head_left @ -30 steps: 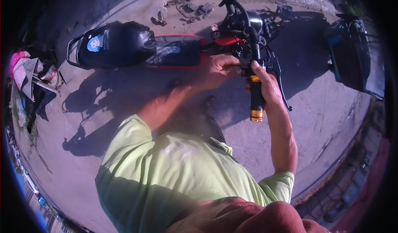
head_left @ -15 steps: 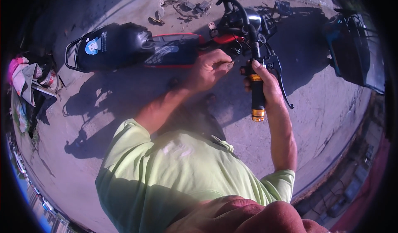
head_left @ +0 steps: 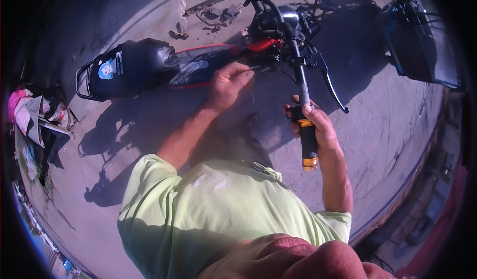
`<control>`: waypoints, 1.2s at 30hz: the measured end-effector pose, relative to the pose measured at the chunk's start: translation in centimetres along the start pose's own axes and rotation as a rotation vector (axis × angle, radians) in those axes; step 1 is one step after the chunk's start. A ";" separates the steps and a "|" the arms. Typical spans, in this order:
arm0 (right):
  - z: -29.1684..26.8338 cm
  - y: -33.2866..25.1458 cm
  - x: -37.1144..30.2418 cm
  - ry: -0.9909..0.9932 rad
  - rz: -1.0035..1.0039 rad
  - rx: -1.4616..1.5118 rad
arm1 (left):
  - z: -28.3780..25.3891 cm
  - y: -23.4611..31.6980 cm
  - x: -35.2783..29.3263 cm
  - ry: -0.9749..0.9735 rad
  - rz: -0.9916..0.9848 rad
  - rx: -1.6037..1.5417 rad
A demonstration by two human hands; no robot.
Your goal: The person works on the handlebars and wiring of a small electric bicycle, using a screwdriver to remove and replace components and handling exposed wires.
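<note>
My right hand [head_left: 324, 130] is wrapped round a black handlebar grip [head_left: 309, 142] with gold rings. The grip sits at the near end of the handlebar [head_left: 300, 78], and a bare grey length of tube shows above it. Beyond my fingers a brake lever [head_left: 330, 88] slants out to the right. To the left, my left hand [head_left: 227, 85] is closed in a pinch, near the wiring under the handlebar. A thin dark thing shows at its fingertips, too small to name, and a fine strand [head_left: 253, 94] hangs just below.
The electric scooter's black seat [head_left: 131, 66] and red-edged footboard [head_left: 203, 63] lie to the left. A dark blue vehicle part or bin [head_left: 420, 48] stands at the far right. Several scraps [head_left: 218, 16] lie behind, and a bundle of cloths [head_left: 37, 112] sits at the far left.
My right hand has drawn the grip toward me along the handlebar, exposing bare tube between it and the brake lever. My left hand has shifted left, away from the handlebar.
</note>
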State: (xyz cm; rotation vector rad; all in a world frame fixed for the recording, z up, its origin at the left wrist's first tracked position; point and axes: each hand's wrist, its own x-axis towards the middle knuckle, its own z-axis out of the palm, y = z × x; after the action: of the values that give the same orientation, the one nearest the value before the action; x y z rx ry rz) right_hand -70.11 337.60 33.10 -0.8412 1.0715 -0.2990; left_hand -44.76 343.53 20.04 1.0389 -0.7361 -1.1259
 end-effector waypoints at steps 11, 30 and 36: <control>-1.4 9.0 -5.6 0.187 -0.064 -0.217 | -2.1 -2.5 -1.2 -0.074 -0.096 -0.070; -23.0 21.8 -7.6 0.319 -0.108 0.187 | 13.0 -9.7 -6.6 -0.196 -0.395 0.172; -32.9 19.6 -8.5 0.354 -0.026 0.169 | 23.9 -12.2 -5.9 -0.176 -0.409 0.153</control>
State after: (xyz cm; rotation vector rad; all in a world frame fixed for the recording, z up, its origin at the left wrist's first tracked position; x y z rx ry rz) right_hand -105.86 340.58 17.31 -0.6649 1.3432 -0.5678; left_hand -72.08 341.42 17.59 1.2675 -0.7782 -1.5452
